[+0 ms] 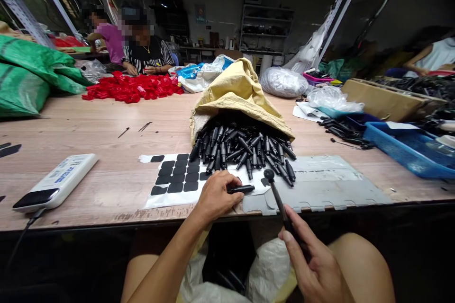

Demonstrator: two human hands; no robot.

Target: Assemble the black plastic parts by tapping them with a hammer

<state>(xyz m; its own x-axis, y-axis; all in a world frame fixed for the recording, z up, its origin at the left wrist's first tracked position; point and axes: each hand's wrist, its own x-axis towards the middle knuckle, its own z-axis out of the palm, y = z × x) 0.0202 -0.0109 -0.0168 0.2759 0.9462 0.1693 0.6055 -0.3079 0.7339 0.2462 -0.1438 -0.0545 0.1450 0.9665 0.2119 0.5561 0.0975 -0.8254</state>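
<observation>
My left hand [217,196] rests at the front of the table, its fingers closed round a short black plastic tube [245,189] that points right. In my right hand [309,251] is a black stick with a round head [279,201], held at a slant over the table edge; its lower end is hidden by my fingers. Just beyond my hands, a pile of black tubes [245,149] spills from the mouth of a yellow woven sack [241,90]. Left of my left hand lies a white sheet with rounded black stickers [152,202].
A grey plate [327,184] lies along the front edge at right. At left sits a white power bank [59,182] with a cable. Red parts [133,87] are heaped farther back, near two people. A blue tray [401,151] stands at right. An open sack [273,265] is between my legs.
</observation>
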